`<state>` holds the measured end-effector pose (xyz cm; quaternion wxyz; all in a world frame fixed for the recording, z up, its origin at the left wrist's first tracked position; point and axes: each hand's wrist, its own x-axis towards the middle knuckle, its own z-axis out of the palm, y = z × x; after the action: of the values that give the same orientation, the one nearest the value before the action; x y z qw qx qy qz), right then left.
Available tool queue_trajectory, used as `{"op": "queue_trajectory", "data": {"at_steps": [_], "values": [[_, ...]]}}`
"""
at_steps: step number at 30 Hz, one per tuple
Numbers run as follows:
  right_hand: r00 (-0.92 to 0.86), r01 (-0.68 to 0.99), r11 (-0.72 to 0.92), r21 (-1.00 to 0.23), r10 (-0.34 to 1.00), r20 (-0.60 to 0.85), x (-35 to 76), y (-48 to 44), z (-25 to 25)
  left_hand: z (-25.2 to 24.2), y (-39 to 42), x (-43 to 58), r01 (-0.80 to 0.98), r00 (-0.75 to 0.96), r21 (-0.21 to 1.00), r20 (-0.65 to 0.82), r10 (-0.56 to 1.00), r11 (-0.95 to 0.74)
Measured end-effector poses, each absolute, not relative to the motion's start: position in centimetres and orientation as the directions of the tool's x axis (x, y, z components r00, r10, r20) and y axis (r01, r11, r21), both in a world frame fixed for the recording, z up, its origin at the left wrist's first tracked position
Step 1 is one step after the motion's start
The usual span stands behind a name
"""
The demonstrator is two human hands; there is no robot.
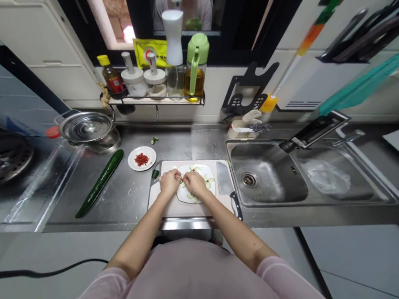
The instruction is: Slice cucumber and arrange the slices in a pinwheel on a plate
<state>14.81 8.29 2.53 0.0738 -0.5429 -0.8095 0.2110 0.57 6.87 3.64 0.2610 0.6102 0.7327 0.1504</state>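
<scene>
Both hands meet over a white plate (181, 200) on the cutting board (163, 206). Thin cucumber slices (208, 182) lie curved on the plate in small groups, with tiny red bits among them. My left hand (169, 182) is closed at the plate's left side, its fingertips pinched. Close beside it, my right hand (195, 184) is also closed, fingertips pointing down at the plate. Whatever the fingers pinch is too small and hidden to name. A kitchen knife (224, 178) lies on the board's right side, and a dark green cucumber end (155, 173) at its upper left.
Left of the board are a small dish (131, 163) of chopped red pieces and a whole cucumber (99, 183). A lidded steel pot (89, 128) stands behind them. The sink (270, 172) and faucet (313, 132) are on the right. A seasoning rack (165, 100) holds bottles along the back.
</scene>
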Motion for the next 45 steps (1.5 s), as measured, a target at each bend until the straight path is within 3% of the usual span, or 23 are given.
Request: {"op": "queue_trajectory", "data": {"at_steps": [15,28,45], "values": [[-0.416,0.869,0.349,-0.350,0.899,-0.137,14.64,8.33,2.34,3.60,6.58,1.22,0.853,-0.140,0.469,-0.214,0.967,0.228],[-0.372,0.859,0.298,-0.415,0.922,-0.109,15.13,8.40,2.36,3.54,6.58,1.29,0.855,-0.133,0.467,-0.221,0.966,0.225],[-0.365,0.881,0.290,-0.375,0.919,-0.147,14.37,8.85,2.04,3.46,6.72,1.47,0.861,-0.144,0.454,-0.215,0.966,0.229]]}}
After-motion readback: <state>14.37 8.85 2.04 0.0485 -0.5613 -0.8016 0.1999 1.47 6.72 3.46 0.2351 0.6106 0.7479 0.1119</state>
